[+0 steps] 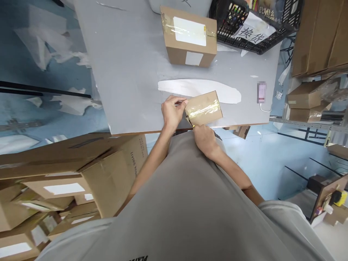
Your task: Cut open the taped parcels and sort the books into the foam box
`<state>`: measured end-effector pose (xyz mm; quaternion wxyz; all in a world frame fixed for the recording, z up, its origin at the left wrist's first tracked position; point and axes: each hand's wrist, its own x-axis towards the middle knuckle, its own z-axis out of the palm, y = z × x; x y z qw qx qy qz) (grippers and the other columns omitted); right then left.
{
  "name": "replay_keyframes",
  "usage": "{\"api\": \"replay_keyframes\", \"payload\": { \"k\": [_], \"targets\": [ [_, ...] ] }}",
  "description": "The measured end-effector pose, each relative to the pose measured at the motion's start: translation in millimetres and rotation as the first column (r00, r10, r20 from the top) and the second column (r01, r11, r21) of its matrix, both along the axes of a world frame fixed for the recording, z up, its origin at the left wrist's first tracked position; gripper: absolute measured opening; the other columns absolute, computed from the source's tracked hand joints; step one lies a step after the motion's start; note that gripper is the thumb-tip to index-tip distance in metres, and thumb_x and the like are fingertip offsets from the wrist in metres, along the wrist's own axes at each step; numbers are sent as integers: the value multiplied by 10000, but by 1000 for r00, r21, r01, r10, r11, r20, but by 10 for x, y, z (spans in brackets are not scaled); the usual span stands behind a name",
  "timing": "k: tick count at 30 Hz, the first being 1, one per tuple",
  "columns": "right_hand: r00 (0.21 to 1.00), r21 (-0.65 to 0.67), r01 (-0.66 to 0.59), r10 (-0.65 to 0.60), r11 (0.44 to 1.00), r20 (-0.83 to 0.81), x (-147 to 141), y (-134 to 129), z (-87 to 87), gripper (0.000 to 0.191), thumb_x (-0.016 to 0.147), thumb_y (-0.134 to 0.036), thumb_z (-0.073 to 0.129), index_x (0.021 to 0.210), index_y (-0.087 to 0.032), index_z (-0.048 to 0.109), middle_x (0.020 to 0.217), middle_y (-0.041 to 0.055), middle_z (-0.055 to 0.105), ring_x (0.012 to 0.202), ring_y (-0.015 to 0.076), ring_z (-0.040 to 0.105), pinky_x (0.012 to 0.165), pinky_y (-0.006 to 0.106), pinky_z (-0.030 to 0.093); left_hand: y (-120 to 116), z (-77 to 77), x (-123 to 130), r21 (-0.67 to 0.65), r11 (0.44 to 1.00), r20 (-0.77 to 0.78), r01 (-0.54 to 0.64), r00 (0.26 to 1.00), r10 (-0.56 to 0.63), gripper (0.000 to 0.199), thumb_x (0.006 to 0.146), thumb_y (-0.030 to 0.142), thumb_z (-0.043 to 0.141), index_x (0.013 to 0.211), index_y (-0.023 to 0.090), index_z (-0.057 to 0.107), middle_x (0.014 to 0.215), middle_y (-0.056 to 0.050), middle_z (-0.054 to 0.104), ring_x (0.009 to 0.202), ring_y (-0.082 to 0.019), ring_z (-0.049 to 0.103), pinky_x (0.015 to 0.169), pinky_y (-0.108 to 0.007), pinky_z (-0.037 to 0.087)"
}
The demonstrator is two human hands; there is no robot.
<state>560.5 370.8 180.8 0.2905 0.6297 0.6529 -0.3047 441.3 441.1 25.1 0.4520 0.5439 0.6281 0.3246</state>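
Note:
A small brown cardboard box [205,107] with shiny clear tape across its top lies near the front edge of the grey table [127,72]. My left hand [173,110] is at the box's left end, its fingers bent and touching the corner there. At the near left corner, my right hand [204,137] is closed round a small tool with a bit of yellow and a dark tip, possibly a cutter; most of it is hidden in the fist. The tool's tip meets the left end of the box. White paper [199,88] lies flat behind the box.
A larger taped box [190,36] with white labels stands farther back, beside a black crate [255,27]. A phone [261,92] with a white cable lies at the right. At lower left, a big open carton [114,174] adjoins several boxes. Shelving [312,122] holds boxes at the right.

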Motion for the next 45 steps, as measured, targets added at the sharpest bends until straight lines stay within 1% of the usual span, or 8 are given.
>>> {"api": "replay_keyframes", "payload": {
  "k": [4,9,13,17,21,28,37,45],
  "targets": [
    [996,49,68,-65,997,-56,283,-28,91,360,1244,-250,438,1390,-131,744,1214,231,873,1137,309,852,930,341,628,-39,-24,-32,32,999,-25,20,999,-19,226,1023,354,778,1161,214,891,1158,-82,845,1017,-251,809,947,-387,686],
    [960,211,278,-261,937,-105,905,23,46,363,1252,-357,452,1436,-171,703,1129,167,889,983,324,839,828,328,523,-71,71,76,187,981,-170,59,985,-26,283,1067,401,744,1290,253,836,1331,-111,812,1289,-318,751,1199,-521,611],
    [922,295,384,-343,875,-180,1433,19,-126,317,1215,-302,468,1353,-183,727,1096,143,886,936,317,814,790,321,444,-58,222,492,288,919,-244,269,949,-202,305,1124,463,671,1347,295,793,1538,-106,739,1563,-350,610,1367,-617,474],
    [897,321,415,-324,851,-302,1688,3,-284,316,1200,-286,466,1329,-203,742,1100,116,873,925,293,793,793,318,437,-40,233,872,284,839,-308,464,873,-379,303,1158,472,591,1328,310,782,1616,-91,708,1710,-367,487,1462,-708,310],
    [898,336,385,-265,859,-352,1677,83,-334,333,1185,-242,469,1358,-193,750,1210,135,844,1044,282,782,861,312,480,-26,149,956,253,841,-329,478,860,-390,307,1180,457,543,1305,302,776,1662,-105,685,1716,-372,494,1470,-732,274],
    [949,249,281,-231,927,-213,1523,328,-252,414,1231,-257,401,1510,-190,699,1335,144,788,1157,277,766,936,300,502,-34,172,941,214,863,-295,458,872,-390,315,1155,490,572,1309,323,790,1630,-109,718,1706,-381,511,1464,-735,280],
    [962,233,272,-266,934,-58,1291,367,-195,407,1263,-273,357,1513,-179,663,1385,155,768,1203,282,786,976,318,546,-37,158,932,218,866,-225,451,886,-405,327,1154,492,551,1280,320,799,1629,-104,713,1724,-376,482,1467,-729,261],
    [938,229,287,-321,930,130,980,320,-97,422,1250,-237,330,1579,-164,584,1402,206,759,1189,290,823,978,347,608,-63,147,878,268,813,-203,517,855,-477,495,987,526,777,1429,304,751,1724,-130,636,1756,-454,412,1478,-755,215]
  ]
}}
